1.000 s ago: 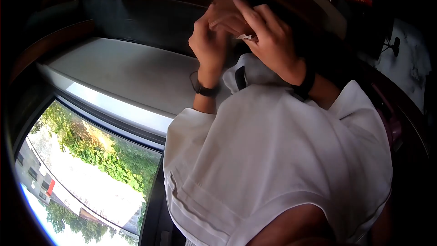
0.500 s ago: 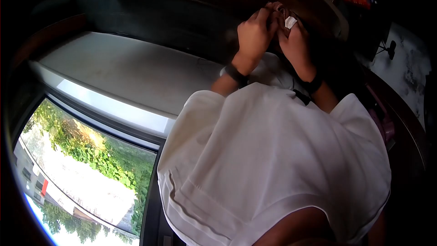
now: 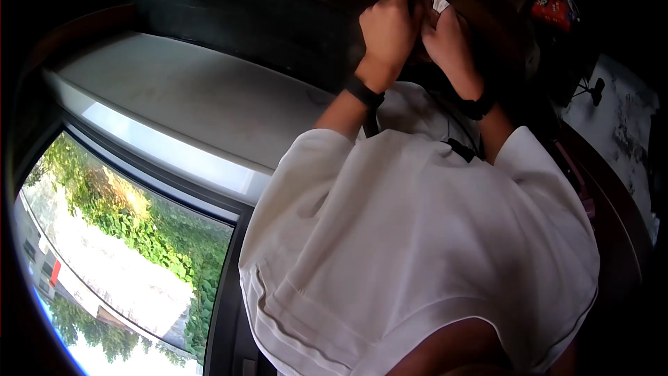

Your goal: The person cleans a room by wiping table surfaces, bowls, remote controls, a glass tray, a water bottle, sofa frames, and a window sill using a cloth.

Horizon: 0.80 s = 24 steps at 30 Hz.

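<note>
My left hand [image 3: 391, 28] is closed with its back towards me, its fingertips bent over a small dark brown item. Beside it my right hand [image 3: 451, 49] is closed on the same item, thumb towards the left hand. A white tag [image 3: 440, 4] on the item shows between the hands. Most of the item is hidden by my fingers and by shadow, so its kind cannot be made out. Both wrists wear dark bands. The hands are close together, near the edge of a dark wooden surface [image 3: 480, 10].
A pale ledge [image 3: 188, 87] runs along the left, above a window [image 3: 132, 251] with greenery outside. A red packet [image 3: 553, 12] lies at the upper right. A marbled pale surface [image 3: 616, 118] with a small black stand [image 3: 595, 90] is farther right.
Both hands have moved slightly up in the view, with the brown item between them. Less of the item shows now. The surroundings have shifted a little as my head moved.
</note>
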Motion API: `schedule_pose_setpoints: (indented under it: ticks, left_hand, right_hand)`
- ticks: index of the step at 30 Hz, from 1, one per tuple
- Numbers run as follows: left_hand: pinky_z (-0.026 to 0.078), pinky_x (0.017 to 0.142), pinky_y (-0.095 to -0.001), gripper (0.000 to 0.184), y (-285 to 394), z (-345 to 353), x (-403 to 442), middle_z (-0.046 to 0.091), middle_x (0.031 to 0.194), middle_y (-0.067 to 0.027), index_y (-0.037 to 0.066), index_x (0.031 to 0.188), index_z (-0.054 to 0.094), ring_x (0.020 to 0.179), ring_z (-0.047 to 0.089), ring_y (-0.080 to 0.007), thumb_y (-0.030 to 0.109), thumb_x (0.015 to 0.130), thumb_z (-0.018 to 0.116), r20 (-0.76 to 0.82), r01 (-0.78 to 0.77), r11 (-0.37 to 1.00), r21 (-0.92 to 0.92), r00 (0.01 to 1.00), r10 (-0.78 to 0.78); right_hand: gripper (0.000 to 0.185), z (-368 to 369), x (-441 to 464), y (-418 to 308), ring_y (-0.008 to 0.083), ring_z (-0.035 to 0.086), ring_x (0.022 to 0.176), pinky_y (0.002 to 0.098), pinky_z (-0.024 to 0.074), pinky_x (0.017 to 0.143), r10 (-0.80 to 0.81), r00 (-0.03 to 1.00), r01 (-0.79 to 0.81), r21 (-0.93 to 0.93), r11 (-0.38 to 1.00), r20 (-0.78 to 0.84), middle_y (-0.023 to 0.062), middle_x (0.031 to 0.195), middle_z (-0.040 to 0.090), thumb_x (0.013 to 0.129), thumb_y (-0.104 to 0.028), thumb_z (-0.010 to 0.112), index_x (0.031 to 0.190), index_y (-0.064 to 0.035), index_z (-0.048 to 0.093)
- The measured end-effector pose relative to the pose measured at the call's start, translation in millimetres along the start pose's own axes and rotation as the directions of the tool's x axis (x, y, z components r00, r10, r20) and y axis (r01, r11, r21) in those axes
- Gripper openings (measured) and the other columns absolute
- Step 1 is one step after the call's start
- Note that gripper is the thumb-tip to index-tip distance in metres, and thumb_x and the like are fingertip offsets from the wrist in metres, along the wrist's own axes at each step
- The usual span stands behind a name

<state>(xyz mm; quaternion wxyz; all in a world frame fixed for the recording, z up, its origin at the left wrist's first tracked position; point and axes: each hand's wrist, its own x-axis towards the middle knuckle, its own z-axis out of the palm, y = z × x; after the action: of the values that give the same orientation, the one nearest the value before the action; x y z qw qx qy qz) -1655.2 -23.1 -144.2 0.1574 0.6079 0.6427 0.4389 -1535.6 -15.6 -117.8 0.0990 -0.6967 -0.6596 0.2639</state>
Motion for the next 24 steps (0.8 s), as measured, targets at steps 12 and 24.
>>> schedule_pose_setpoints:
  ticks: [12,24]
  left_hand:
    - [0.055,0.053,-0.0392,0.012,30,45,-6,0.068,0.077,-0.0109,0.007,0.076,0.069,0.064,0.070,-0.0284,0.019,0.079,0.070,0.311,-0.140,0.989,0.037,0.943,0.122]
    - [0.054,0.053,-0.0406,0.013,-16,37,-4,0.068,0.076,-0.0125,0.008,0.085,0.066,0.061,0.067,-0.0321,0.021,0.087,0.066,0.104,-0.238,0.971,0.031,0.967,0.234]
  right_hand:
    - [0.035,-9,-28,66,0.0420,0.068,0.088,0.0433,0.0550,0.074,-0.122,0.962,0.137,0.042,0.990,-0.242,0.0283,0.101,0.068,0.099,-0.028,0.060,0.112,0.0045,0.064]
    - [0.028,12,-13,29,0.0394,0.069,0.076,0.0432,0.0539,0.065,-0.244,0.904,0.246,-0.040,0.968,-0.351,0.0250,0.088,0.069,0.097,-0.024,0.063,0.103,0.0037,0.067]
